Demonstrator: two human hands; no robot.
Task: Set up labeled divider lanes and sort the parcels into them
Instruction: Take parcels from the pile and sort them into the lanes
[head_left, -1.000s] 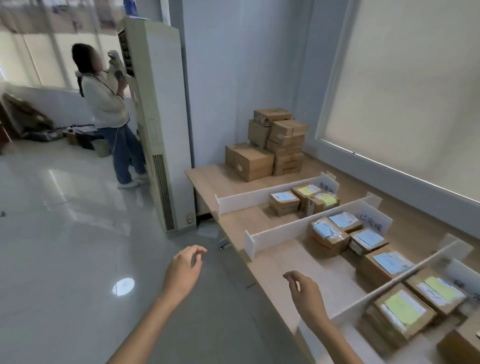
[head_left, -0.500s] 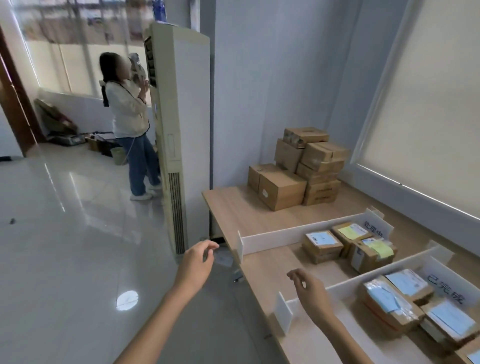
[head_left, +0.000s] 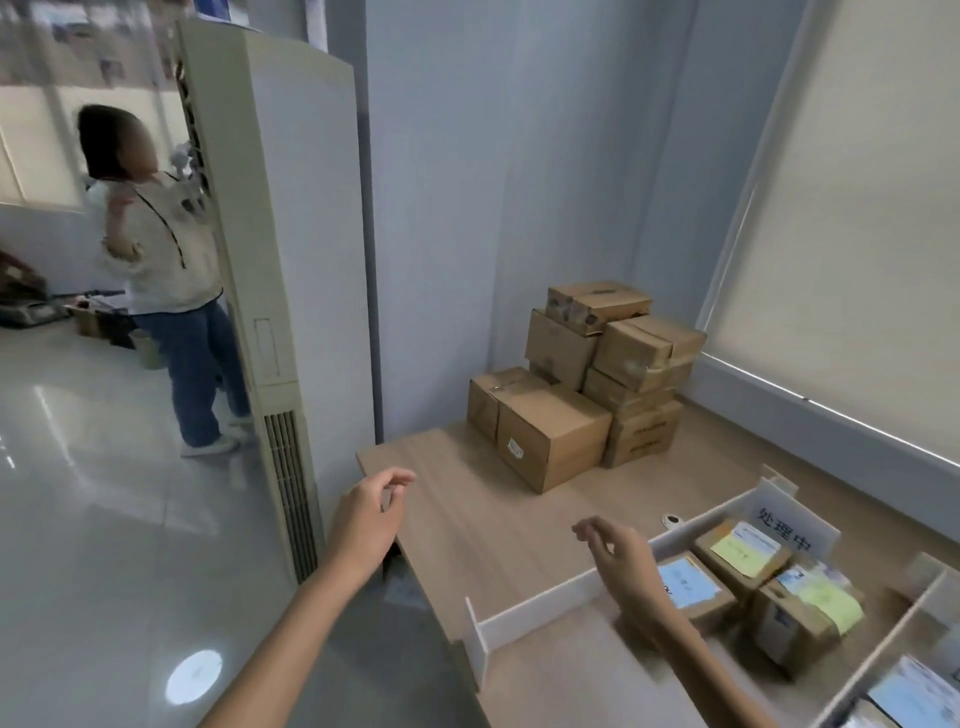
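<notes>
Both hands are held in the air above the near edge of the wooden table (head_left: 467, 499), and nothing is gripped by either. The left hand (head_left: 371, 512) is seen over the table's left corner, its fingers loosely curled, with thumb and forefinger nearly meeting; the corner itself is covered by it. The right hand (head_left: 621, 556) is raised above the first divider (head_left: 540, 608), a white strip, with fingers slack and bent downward and a narrow gap left to the thumb. Whether the strip is touched cannot be told, since a stretch of it is hidden behind the wrist.

Beyond it a lane is marked by an upright label card (head_left: 787, 527) with handwritten characters. Three parcels lie in this lane: a blue-labelled parcel (head_left: 688, 584), partly masked by the right forearm, a yellow-labelled parcel (head_left: 745, 548), and a green-labelled parcel (head_left: 815, 605), which is blurred. A second divider (head_left: 893, 642) is cut off at the lower right, and a further parcel (head_left: 914, 693) past it is only partly shown. A small round object (head_left: 671, 518) beside the first divider cannot be identified.

A stack of cardboard boxes (head_left: 592, 395) is set at the table's far end by the wall. Part of a person (head_left: 166, 270) is concealed by a tall floor-standing air conditioner (head_left: 291, 260)
</notes>
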